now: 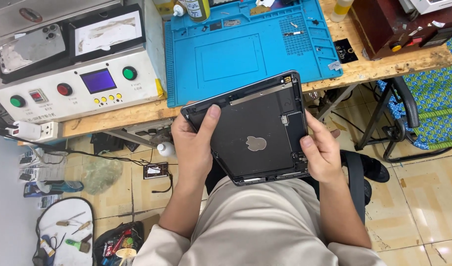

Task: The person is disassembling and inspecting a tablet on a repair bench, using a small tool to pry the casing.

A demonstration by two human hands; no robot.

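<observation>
I hold an opened tablet housing [255, 128], a dark shell with its inner side up and a pale round patch in the middle, above my lap. My left hand [191, 143] grips its left edge, thumb laid on the inside near the top corner. My right hand [320, 152] grips the right edge low down, thumb on the rim by small connectors. The housing is tilted, its top corner reaching over the edge of the wooden bench [383, 66].
A blue work mat [236, 54] lies on the bench. To its left stands a white machine [83, 83] with coloured buttons, a small screen and a phone on top. Tools, boxes and a small device lie on the tiled floor at left [78, 231]. A chair frame [398, 123] stands right.
</observation>
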